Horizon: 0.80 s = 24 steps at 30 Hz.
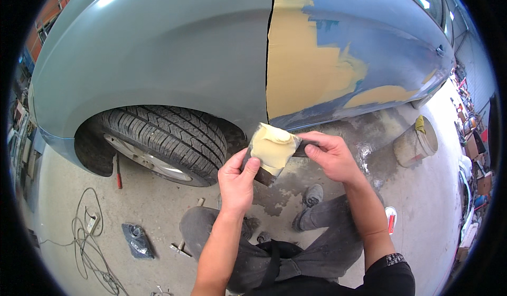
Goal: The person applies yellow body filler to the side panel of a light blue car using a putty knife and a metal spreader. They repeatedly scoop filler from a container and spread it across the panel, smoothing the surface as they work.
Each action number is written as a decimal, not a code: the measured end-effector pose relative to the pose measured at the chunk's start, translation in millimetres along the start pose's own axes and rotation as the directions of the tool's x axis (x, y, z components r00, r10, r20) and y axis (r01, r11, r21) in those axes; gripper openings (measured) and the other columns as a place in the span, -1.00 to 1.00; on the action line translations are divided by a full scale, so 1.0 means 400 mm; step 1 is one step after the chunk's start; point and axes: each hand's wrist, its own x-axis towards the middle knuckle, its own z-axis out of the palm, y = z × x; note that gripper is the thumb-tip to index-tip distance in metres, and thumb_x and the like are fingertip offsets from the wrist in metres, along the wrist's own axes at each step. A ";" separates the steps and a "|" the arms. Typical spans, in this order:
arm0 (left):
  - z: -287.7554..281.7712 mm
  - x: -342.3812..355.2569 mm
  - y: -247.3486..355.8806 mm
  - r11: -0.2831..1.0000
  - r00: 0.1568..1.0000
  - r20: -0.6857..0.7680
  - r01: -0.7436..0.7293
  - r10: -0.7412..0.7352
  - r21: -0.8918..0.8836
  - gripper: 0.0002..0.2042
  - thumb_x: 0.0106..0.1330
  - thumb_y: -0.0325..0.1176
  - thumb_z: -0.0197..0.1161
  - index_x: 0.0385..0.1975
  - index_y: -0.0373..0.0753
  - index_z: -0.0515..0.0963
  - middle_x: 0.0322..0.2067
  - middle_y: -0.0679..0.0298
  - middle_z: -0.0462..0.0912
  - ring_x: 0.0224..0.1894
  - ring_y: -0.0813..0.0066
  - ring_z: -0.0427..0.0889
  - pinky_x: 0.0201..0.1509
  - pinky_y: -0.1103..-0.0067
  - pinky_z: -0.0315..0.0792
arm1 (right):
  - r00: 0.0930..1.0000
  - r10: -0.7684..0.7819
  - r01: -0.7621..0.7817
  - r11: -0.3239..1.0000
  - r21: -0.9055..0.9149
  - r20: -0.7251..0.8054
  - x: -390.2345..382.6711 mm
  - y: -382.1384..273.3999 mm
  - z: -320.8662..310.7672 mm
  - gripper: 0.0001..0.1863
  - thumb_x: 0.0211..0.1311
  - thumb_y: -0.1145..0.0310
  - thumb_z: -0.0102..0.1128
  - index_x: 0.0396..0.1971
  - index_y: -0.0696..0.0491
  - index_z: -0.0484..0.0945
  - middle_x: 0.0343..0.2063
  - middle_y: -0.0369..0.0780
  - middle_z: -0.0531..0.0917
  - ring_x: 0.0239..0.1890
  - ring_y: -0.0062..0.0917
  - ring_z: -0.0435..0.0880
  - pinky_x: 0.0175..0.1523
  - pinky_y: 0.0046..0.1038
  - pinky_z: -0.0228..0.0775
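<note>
A thick dollop of pale yellow body filler (274,147) lies on a small flat plate held out in front of the car. My left hand (236,177) grips the plate's lower left side, thumb on its near face. My right hand (330,156) is closed round a dark spreader (302,149) that meets the filler's right edge. Beyond my hands, the blue-grey car door (380,37) carries a broad smeared patch of the same yellow filler (301,69) along its front edge. A smaller patch (380,95) lies lower down. The grey front fender (174,37) has no filler on it.
The front tyre (169,137) stands just left of my hands. A dirty bucket (414,143) with a yellowish cloth stands at right. On the left floor lie a coiled cable (87,243), a dark bag (138,240) and a red-handled tool (119,180). Clutter lines the right wall.
</note>
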 end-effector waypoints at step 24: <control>-0.014 0.005 0.058 0.988 0.983 -0.170 -0.097 0.076 -0.119 -0.63 0.37 -0.36 0.17 0.06 -0.49 0.42 -0.09 0.22 0.60 -0.10 0.58 0.55 0.05 0.62 0.41 | 0.491 -0.870 0.043 0.073 -0.996 -0.042 0.382 0.056 -0.039 -0.33 -0.15 0.60 0.05 0.09 -0.21 0.53 0.06 -0.16 0.45 0.13 -0.27 0.36 0.29 -0.12 0.11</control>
